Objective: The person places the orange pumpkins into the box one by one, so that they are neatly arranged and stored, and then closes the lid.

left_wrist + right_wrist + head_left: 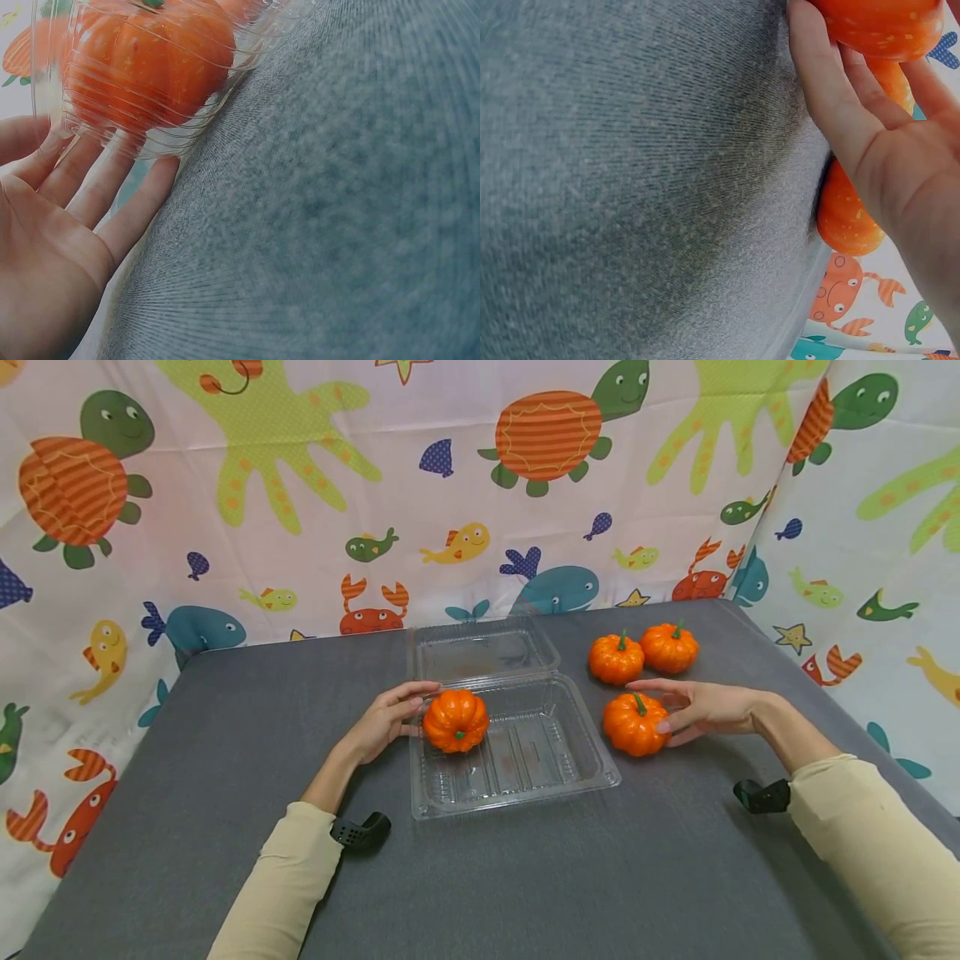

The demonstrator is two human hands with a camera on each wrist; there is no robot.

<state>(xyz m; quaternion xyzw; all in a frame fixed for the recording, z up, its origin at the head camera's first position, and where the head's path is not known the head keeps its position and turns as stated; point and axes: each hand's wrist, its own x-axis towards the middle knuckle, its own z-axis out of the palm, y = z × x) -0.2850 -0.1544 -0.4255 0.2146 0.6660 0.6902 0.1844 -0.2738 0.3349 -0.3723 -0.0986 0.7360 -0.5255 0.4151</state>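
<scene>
Right of centre, my right grip [703, 706] pinches a likely light, slick pumpkin [632, 727], best held by its sides; my uncurled left grip [381, 724] touches the tray [534, 752].

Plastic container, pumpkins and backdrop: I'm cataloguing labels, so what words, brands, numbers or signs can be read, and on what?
There is no readable text in any view.
Clear plastic container: no legible label or mark.
Orange pumpkins: no label visible.
Backdrop: printed pictures, no words visible.
</scene>
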